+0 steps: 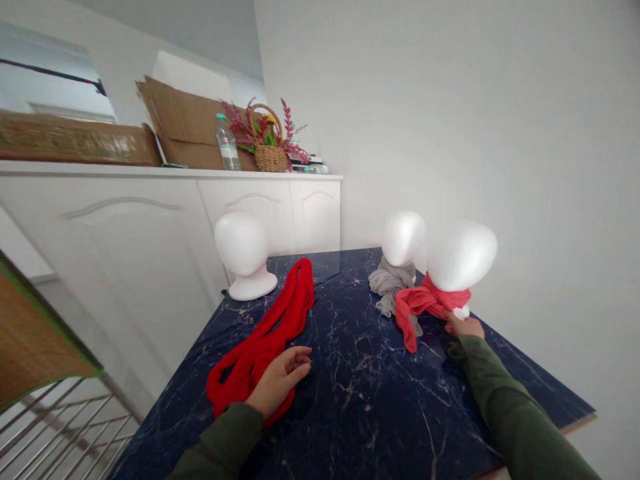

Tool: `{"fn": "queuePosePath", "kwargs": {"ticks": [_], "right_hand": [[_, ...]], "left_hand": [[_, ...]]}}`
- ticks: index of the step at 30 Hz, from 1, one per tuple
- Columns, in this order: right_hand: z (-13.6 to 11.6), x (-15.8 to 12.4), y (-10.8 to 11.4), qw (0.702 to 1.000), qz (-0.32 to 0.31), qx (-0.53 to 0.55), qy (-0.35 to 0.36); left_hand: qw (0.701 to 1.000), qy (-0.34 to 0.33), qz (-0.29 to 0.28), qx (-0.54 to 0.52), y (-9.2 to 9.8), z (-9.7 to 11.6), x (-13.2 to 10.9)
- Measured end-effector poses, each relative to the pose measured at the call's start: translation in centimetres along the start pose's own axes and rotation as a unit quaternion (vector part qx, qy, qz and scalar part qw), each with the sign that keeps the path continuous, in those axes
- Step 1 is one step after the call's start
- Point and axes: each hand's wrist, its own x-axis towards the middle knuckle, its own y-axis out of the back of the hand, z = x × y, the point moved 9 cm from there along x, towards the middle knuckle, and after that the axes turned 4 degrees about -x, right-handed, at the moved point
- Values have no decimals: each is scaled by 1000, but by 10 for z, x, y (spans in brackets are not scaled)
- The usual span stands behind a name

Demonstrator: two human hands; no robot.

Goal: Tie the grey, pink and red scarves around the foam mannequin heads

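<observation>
My left hand (284, 378) lies over the near end of a bright red scarf (270, 330), its fingers loosely bent and apart, gripping nothing. The scarf is spread in long loops on the table. Off to the right, my right hand (466, 327) is closed at the base of a white mannequin head (463, 257); its fingertips are partly hidden. A coral scarf (425, 300) is wrapped round that head's neck, one end hanging forward. Just beside it stands a second white mannequin head (403, 238) with a grey scarf (390, 283) about its neck.
A third, bare mannequin head (243, 247) stands at the table's far left. The dark blue marbled table (350, 393) meets white cabinets (135, 233) behind. On them are cardboard boxes (185, 127), a bottle (228, 147) and a flower basket (271, 158). A metal rack (65, 427) is at left.
</observation>
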Motion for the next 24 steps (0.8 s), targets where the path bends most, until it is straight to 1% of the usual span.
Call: {"fn": "queuePosePath", "kwargs": {"ticks": [2,4,5,7,8,9,10,12,13,15,17,19,20,21,22,23,24], "right_hand": [[3,3,-5,999,-32,-32,-12],[4,4,-6,998,-39,-54,-13],[3,3,-4,998,-26,-62,-13],[1,-1,3,997,17,-69,-14],[1,-3,7,997,38,-70,-14],[0,-6,9,996,53,-69,-15],[0,-8,10,996,58,-66,-14],[-1,-13,9,997,50,-61,-10],[-2,-15,8,997,46,-58,-6],[-6,-22,11,997,56,-50,4],[-15,-33,21,993,111,-35,37],[-33,-55,34,975,194,-8,111],[-44,-70,37,961,224,6,161],[-56,-86,35,949,229,21,214],[-68,-104,26,942,201,35,265],[-79,-122,9,939,141,45,309],[-90,-142,-14,937,50,60,342]], "left_hand": [[998,-24,20,53,7,7,-1],[984,-58,74,151,23,20,-3],[967,-77,110,215,33,27,-4],[912,-106,187,349,55,40,-7],[881,-105,217,406,65,42,-8],[855,-89,234,455,73,39,-7],[834,-60,239,493,81,33,-6],[812,9,220,541,92,13,-1],[807,33,202,554,94,4,0],[802,58,177,568,95,-7,1],[800,66,173,571,95,-9,1],[801,70,178,567,94,-8,0],[807,66,178,560,92,-7,0],[817,56,174,546,89,-5,0],[833,42,168,525,85,-3,1],[850,26,163,500,80,-1,2],[867,7,159,471,74,2,3]]}}
